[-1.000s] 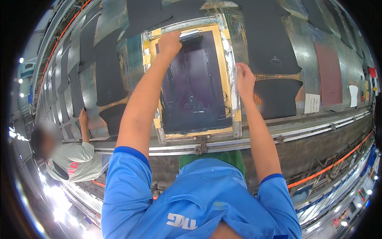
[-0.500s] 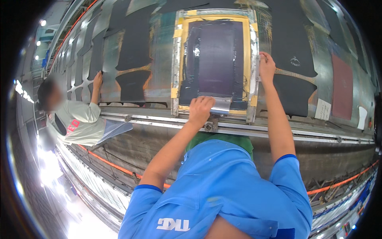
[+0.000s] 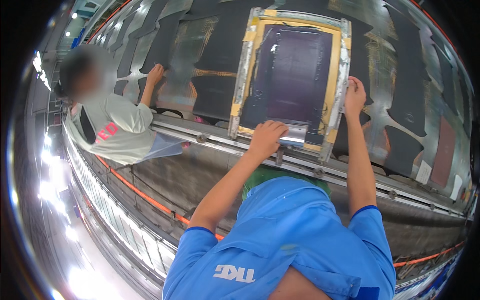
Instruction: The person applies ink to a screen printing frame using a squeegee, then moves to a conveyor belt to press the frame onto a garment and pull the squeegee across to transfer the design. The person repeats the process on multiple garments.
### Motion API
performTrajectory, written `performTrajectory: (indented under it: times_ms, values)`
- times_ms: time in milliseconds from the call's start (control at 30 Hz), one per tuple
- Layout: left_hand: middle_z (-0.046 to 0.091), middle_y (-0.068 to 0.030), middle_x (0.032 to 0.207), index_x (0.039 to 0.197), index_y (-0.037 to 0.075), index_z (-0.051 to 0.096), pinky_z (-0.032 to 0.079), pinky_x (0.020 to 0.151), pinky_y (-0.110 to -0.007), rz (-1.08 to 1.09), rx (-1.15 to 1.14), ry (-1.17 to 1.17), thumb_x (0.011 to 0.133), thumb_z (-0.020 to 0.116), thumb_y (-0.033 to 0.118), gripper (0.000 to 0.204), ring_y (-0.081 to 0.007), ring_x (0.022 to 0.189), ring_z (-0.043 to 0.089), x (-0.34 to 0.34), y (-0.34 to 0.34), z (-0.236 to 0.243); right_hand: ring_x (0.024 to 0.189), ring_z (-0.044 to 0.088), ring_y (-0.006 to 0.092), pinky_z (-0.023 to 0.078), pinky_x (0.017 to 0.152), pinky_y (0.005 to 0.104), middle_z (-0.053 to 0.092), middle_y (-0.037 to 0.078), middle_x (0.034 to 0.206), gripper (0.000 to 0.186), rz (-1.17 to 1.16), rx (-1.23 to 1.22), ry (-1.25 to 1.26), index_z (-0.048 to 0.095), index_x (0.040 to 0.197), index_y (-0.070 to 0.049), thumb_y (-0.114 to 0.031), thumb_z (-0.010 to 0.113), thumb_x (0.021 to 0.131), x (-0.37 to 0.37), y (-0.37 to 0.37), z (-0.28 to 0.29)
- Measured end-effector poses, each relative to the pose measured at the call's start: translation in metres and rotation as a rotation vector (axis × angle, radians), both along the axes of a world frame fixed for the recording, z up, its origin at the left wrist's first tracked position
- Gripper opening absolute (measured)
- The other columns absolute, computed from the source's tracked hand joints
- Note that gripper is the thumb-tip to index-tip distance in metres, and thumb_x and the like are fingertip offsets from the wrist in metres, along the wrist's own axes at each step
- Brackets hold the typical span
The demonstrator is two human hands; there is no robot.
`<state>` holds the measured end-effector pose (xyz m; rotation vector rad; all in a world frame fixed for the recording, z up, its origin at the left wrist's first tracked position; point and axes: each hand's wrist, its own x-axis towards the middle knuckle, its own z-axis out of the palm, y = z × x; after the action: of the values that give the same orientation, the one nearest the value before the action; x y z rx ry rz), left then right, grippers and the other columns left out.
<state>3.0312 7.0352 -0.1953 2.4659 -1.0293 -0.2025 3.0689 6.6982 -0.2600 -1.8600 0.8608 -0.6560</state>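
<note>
A screen-printing frame (image 3: 343, 75) with metal sides and yellow tape stands in front of me, slightly tilted in view. Its mesh (image 3: 296, 75) carries a dark purple-black, glossy layer. At the near end of the mesh, my left hand (image 3: 269, 137) is closed around the left end of a silver metal squeegee (image 3: 293, 134); the hand partly hides it. My right hand (image 3: 354, 96) grips the outer right side of the frame with curled fingers. Under and around the frame lie dark cut pieces (image 3: 214, 95) on the long table. What lies directly beneath the mesh is hidden.
A metal rail (image 3: 220, 142) runs along the table's near edge. To my left a co-worker (image 3: 120, 120) reaches one hand (image 3: 155, 73) onto a dark piece. A maroon panel (image 3: 443, 150) and a white paper (image 3: 423, 172) lie at the right. An orange pipe (image 3: 145, 192) runs behind me.
The view has turned, so the frame appears farther right and tilted. The co-worker now appears closer to the frame. Both my hands keep their holds; a white print seen right of the frame no longer shows.
</note>
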Motion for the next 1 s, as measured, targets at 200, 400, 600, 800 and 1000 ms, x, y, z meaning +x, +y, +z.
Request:
performTrajectory:
  times_ms: [200,400,600,800,1000]
  values:
    - [0.067,0.0002,0.113,0.107,0.012,0.067,0.046,0.081,-0.039,0.016,0.003,0.023,0.074,0.066,0.003,0.035,-0.0251,0.107,0.06,0.081,0.135,-0.005,0.064,0.054,0.016,0.045,0.065,0.0331,0.061,0.007,0.071,0.02,0.017,0.064,0.036,0.069,0.104,-0.007,-0.021,0.057,0.098,0.072,0.155,0.007]
    - [0.066,-0.0005,0.116,0.111,0.013,0.066,0.045,0.086,-0.04,0.008,0.065,0.074,0.071,0.065,0.0,0.042,-0.0242,0.11,0.059,0.127,0.21,-0.002,0.059,0.049,0.015,0.041,0.059,0.0351,0.055,0.007,0.064,0.021,0.0,0.099,0.023,0.068,0.106,-0.007,-0.022,0.055,0.099,0.11,0.231,0.009]
    - [0.066,0.0003,0.121,0.117,0.016,0.068,0.044,0.09,-0.04,-0.015,0.028,0.01,0.069,0.064,-0.001,0.051,-0.024,0.113,0.058,0.138,0.229,-0.014,0.06,0.05,0.0166,0.041,0.061,0.0358,0.055,0.008,0.066,0.022,-0.005,0.048,0.041,0.068,0.107,-0.008,-0.024,0.055,0.099,0.121,0.24,-0.003]
    - [0.065,0.001,0.126,0.119,0.017,0.068,0.045,0.091,-0.039,0.067,-0.019,0.002,0.068,0.064,-0.001,0.054,-0.0218,0.116,0.058,0.122,0.235,-0.014,0.068,0.058,0.0224,0.046,0.068,0.0367,0.065,0.011,0.077,0.024,0.011,-0.048,0.048,0.068,0.108,-0.008,-0.025,0.054,0.1,0.123,0.24,-0.024]
    - [0.064,0.0013,0.127,0.119,0.017,0.067,0.043,0.097,-0.041,-0.013,0.013,-0.037,0.069,0.063,0.001,0.052,-0.0223,0.116,0.058,0.108,0.255,-0.028,0.073,0.063,0.0258,0.048,0.072,0.0376,0.069,0.016,0.084,0.024,-0.014,-0.096,0.002,0.068,0.107,-0.007,-0.025,0.054,0.099,0.126,0.232,-0.039]
